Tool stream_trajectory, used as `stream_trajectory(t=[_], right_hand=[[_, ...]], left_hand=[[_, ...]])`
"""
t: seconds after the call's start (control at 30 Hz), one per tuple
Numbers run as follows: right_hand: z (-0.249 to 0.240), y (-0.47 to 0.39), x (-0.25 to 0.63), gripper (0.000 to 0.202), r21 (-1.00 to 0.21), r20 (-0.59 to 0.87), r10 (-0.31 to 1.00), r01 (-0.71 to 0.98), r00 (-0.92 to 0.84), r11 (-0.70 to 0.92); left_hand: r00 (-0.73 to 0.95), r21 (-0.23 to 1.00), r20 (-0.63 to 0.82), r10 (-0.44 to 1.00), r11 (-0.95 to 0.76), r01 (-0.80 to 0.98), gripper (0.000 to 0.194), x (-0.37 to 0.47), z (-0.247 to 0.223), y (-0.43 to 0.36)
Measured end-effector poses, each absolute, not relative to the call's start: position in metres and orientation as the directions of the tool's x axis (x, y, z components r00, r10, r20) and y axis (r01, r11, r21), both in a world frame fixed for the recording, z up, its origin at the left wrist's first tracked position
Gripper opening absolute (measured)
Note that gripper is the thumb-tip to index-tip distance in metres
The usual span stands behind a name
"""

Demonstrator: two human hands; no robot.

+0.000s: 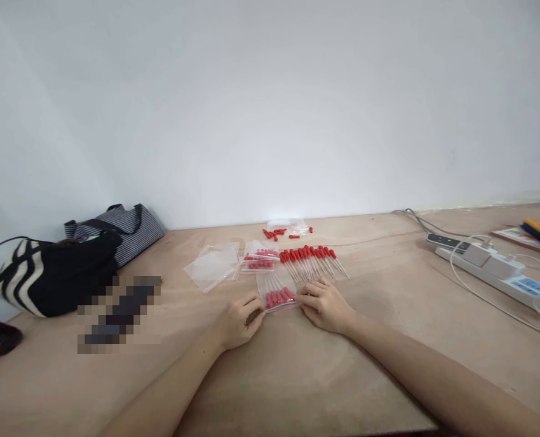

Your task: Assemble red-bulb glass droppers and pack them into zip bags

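A clear zip bag (274,281) lies flat on the table in front of me. Inside it are several droppers (280,297) with red rubber bulbs toward me and thin clear tubes pointing away. At the near left corner of the bag, my left hand (242,318) is closed, thumb and fingers pinching the edge. On the opposite corner my right hand (323,304) is closed too, its fingertips pressed on the edge. Just beyond the bag, a row of loose droppers (308,258) fans out. Filled zip bags (260,260) are stacked left of that row.
Flat empty zip bags (214,266) lie to the left. Loose red bulbs (274,233) sit by a plastic bag (288,225) near the wall. A power strip (502,270) with cables is at right. Fabric bags (69,261) and a blurred-out item (119,315) lie at left.
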State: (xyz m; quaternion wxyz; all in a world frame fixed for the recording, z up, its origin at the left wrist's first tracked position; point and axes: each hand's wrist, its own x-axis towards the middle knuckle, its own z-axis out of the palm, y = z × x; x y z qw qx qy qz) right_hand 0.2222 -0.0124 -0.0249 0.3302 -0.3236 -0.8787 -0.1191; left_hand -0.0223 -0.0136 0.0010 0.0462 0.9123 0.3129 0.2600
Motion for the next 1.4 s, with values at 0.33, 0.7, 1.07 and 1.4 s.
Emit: stream_trajectory(t=[0.33,0.7,1.07,1.4], right_hand=[[-0.026,0.009,0.213,0.021,0.207,0.701,0.326,0.618,-0.634,0.758],[-0.023,0.011,0.222,0.019,0.334,0.708,0.198,0.569,-0.678,0.752],[-0.023,0.013,0.223,0.031,0.499,0.628,0.047,0.449,-0.777,0.742],[-0.026,0.011,0.217,0.021,0.392,0.696,0.139,0.536,-0.704,0.748]], left_hand=[[0.629,0.131,0.517,0.58,-0.78,0.612,0.007,-0.012,-0.008,-0.009],[0.71,-0.224,0.658,0.251,-0.835,0.503,0.021,-0.028,-0.006,0.006],[0.758,-0.326,0.634,0.156,-0.835,0.444,0.022,-0.027,-0.001,0.011],[0.714,-0.239,0.669,0.208,-0.849,0.471,0.015,-0.026,-0.003,0.009]])
